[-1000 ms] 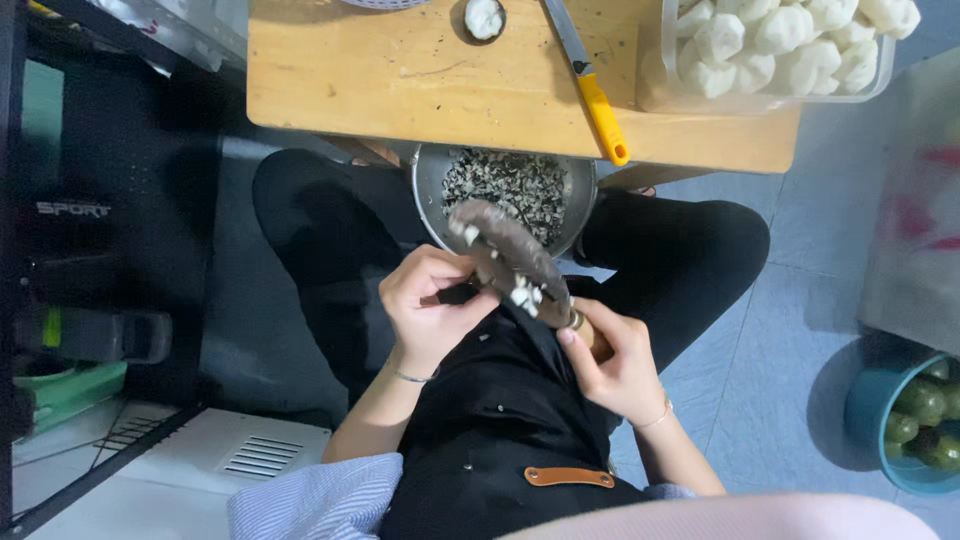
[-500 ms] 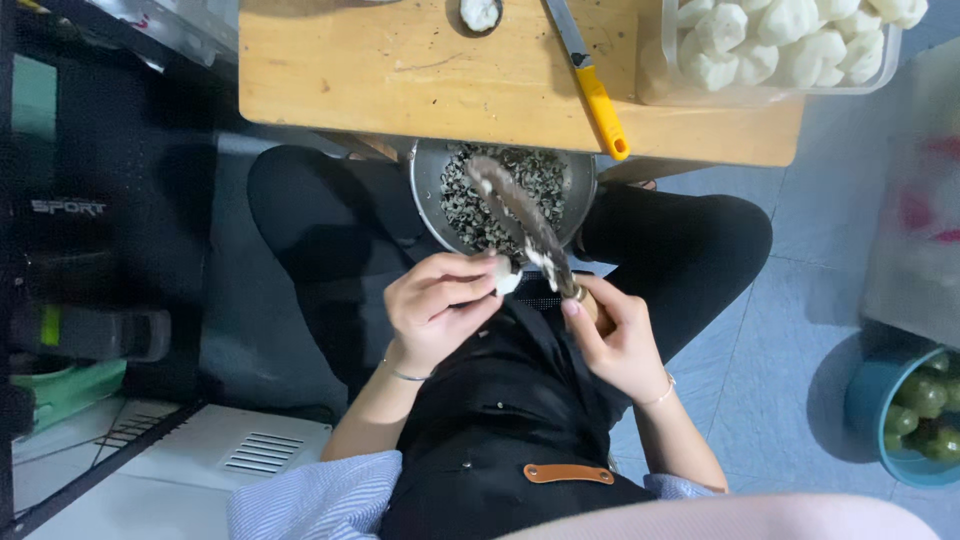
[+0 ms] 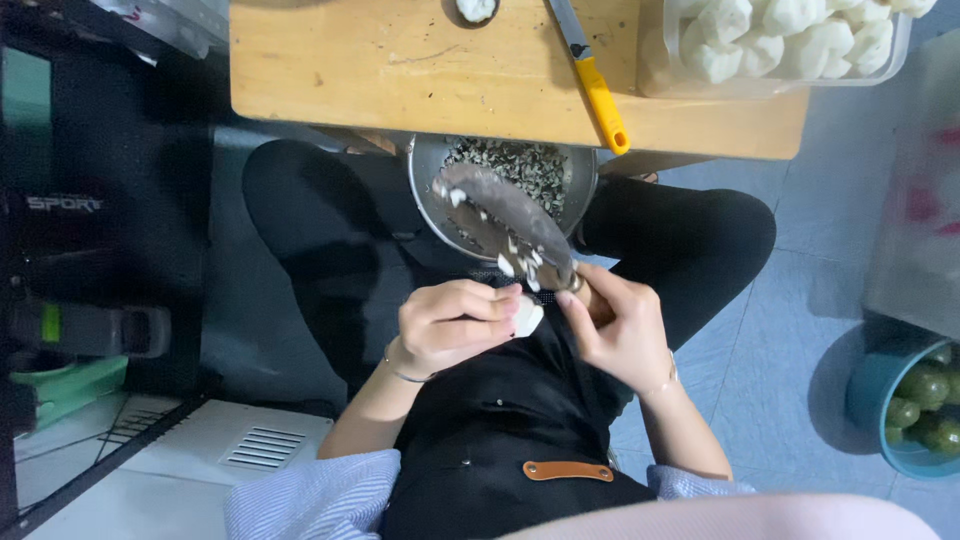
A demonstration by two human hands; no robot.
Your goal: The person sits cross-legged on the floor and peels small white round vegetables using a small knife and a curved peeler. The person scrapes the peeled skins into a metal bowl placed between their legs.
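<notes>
My left hand holds a small white peeled piece between its fingers, over my lap. My right hand grips the handle of a broad dark knife, whose blade points up and left with white scraps stuck to it. The blade's heel touches the white piece. Just beyond the hands, a metal bowl full of dark peelings sits between my knees, under the edge of a wooden board.
On the wooden board lie a yellow-handled knife and a clear tub of peeled white pieces. A teal bucket of green round fruits stands on the floor at right. Dark shelving stands at left.
The knife blade has swung up and left, over the metal bowl. Both hands stay together over my lap with the white piece between them.
</notes>
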